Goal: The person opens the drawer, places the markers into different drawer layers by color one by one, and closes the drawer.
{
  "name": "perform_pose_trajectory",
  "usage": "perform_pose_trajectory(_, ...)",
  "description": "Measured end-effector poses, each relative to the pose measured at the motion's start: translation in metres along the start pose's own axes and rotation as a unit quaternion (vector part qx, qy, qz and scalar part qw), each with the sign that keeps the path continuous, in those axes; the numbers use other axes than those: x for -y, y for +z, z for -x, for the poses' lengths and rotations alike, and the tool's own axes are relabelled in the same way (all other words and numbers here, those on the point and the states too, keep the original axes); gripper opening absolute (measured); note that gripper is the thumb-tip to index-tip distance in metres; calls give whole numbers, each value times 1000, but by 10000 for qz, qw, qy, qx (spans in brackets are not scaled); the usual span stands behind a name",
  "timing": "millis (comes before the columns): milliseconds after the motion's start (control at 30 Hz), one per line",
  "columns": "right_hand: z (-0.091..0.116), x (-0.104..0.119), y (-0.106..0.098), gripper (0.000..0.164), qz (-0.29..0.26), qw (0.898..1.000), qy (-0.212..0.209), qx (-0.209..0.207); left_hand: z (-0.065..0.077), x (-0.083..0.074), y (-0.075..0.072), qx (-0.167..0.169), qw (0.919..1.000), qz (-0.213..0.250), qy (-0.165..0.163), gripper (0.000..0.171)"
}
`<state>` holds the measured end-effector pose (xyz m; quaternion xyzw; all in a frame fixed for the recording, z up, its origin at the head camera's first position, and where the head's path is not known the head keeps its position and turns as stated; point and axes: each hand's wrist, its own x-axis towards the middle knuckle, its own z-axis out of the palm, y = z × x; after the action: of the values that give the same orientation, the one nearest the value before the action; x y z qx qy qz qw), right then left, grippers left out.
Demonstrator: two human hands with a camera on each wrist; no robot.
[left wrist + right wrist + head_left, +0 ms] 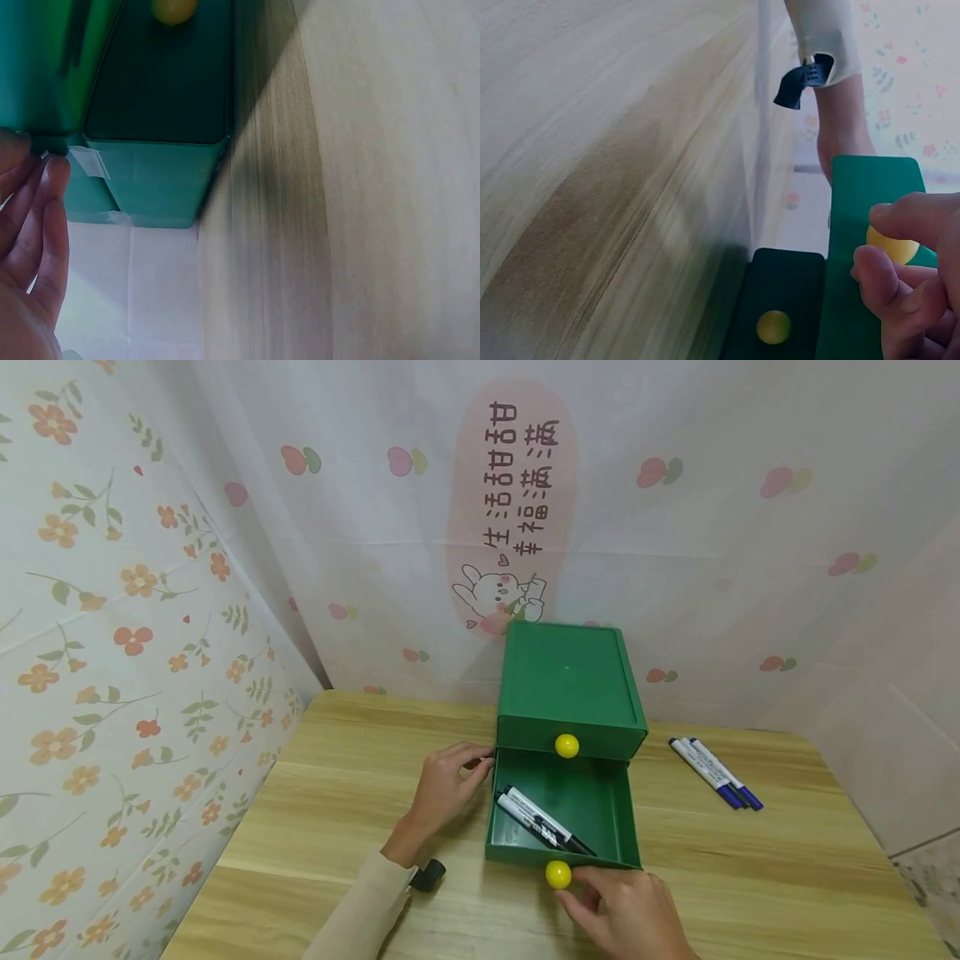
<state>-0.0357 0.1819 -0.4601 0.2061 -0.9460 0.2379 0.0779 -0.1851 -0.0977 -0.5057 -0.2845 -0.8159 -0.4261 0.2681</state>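
A green drawer unit (570, 672) stands on the table. Its open drawer (577, 793) holds white markers (543, 818) with black ends. My right hand (630, 910) pinches the yellow knob (558, 874) on that drawer's front between thumb and fingers; the right wrist view shows the same grip on the knob (892, 246). My left hand (450, 781) touches the left side of the unit with its fingertips, near where the drawer comes out. In the left wrist view its fingers (52, 247) lie fairly straight by the green edge, beside a strip of clear tape (88, 161).
The closed upper drawer has its own yellow knob (567, 746), and a lower closed drawer shows another knob (773, 327). White markers with blue caps (716, 772) lie on the wooden table (337, 777) to the right. Printed curtains (375, 568) hang behind and at the left.
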Motion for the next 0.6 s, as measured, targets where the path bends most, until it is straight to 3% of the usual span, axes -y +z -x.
perform_pose_trajectory(267,-8,2,0,16,-150,9988,2,-461,0,1,1,-45,9999,2,102,14)
perform_pose_trajectory(600,-26,0,-4,14,-96,9986,344,-380,0,0,1,-29,10000,-6,40,15)
